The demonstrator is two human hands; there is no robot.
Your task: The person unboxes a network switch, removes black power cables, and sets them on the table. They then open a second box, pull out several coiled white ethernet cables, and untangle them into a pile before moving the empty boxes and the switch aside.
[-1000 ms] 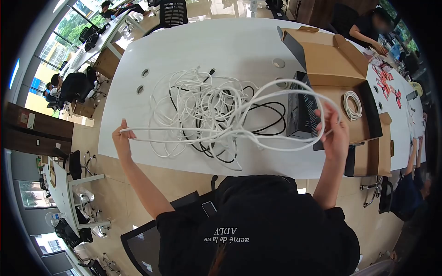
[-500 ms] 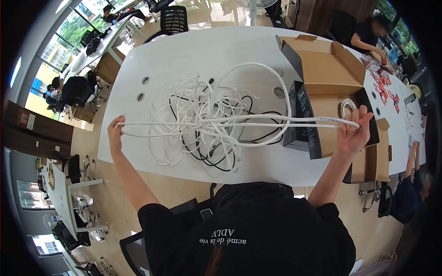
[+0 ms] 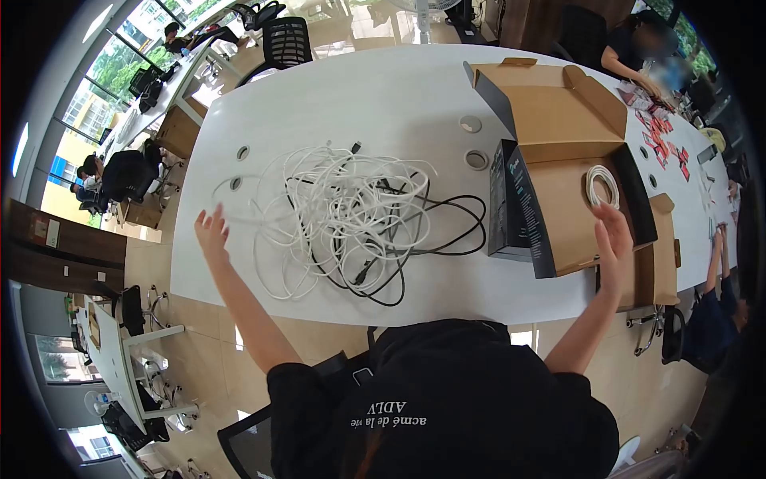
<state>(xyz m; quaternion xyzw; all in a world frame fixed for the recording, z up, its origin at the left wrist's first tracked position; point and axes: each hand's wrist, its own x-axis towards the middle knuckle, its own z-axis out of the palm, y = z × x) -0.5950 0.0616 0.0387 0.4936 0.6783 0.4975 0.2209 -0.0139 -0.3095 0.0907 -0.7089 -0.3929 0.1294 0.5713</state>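
A tangled pile of white cables (image 3: 343, 215) spreads over the table, with black cables (image 3: 459, 199) looping out of its right side and lower edge. My left hand (image 3: 212, 235) is left of the pile, raised above the table edge with fingers apart and holding nothing. A blurred white cable loop shows just beyond its fingertips. At the right, my right hand (image 3: 613, 247) is over the open cardboard box (image 3: 562, 172), fingers stretched out and nothing in them. Inside the box, a coiled white cable (image 3: 602, 188) lies just beyond that hand.
A dark printed carton side (image 3: 508, 199) stands against the open box's left. Round cable holes (image 3: 476, 160) dot the white table (image 3: 359, 88). Red packets (image 3: 658, 140) lie at the far right, near another person (image 3: 630, 60). An office chair (image 3: 286, 41) stands behind the table.
Both hands have let go of the white cable stretched between them, and their fingers have opened. The cable has dropped onto the pile, its left end blurred.
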